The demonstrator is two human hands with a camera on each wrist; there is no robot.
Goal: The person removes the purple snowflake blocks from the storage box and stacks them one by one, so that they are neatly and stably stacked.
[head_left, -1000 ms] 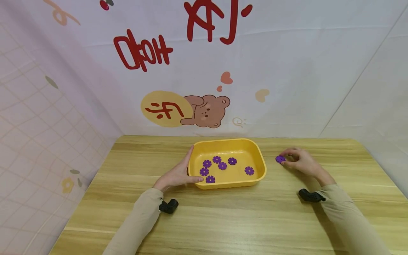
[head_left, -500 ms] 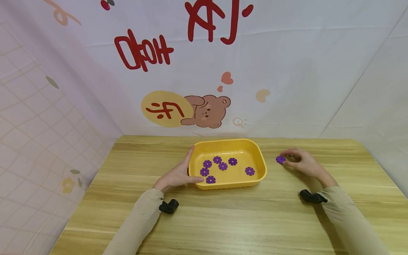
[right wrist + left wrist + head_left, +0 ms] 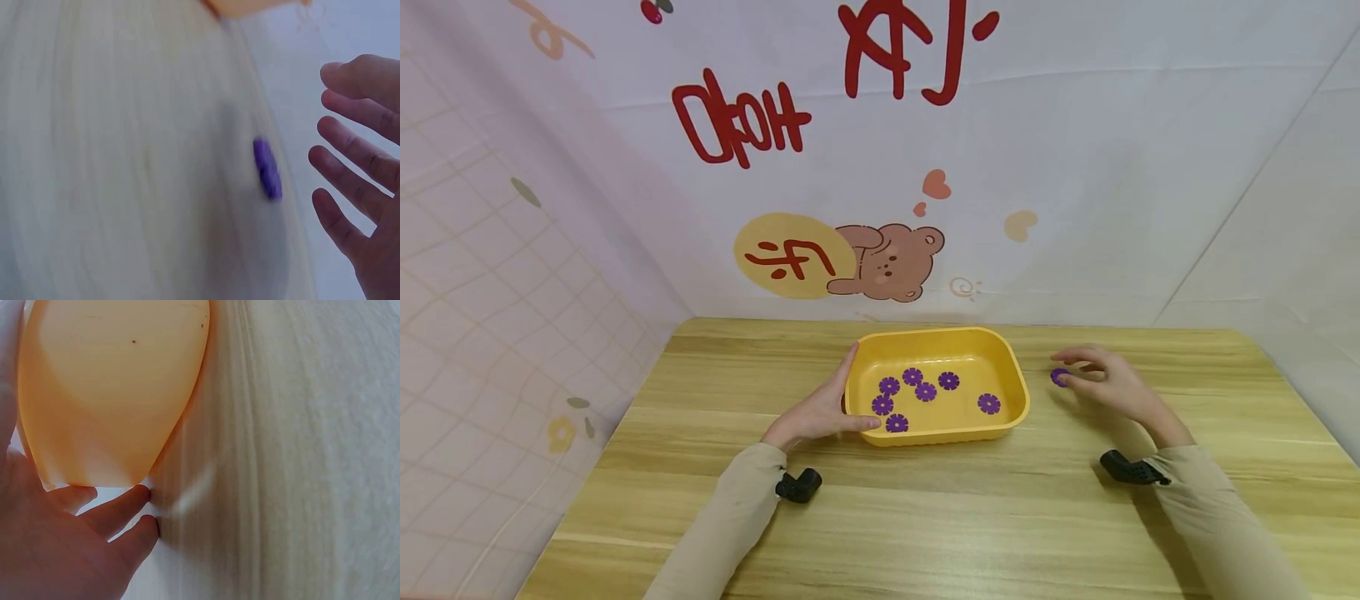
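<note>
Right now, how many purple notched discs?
8: six discs left to middle in the yellow tray, one toward its right end, one by the right hand, partly hidden. More may be hidden.

We see head view bright, w/ soft shadow nr R sleeve; R wrist pic hazy, purple piece blurred.

Holds left arm stretched far and right, left grip splayed; holds right arm slanted far and left, right grip loose, fingers parted.
</note>
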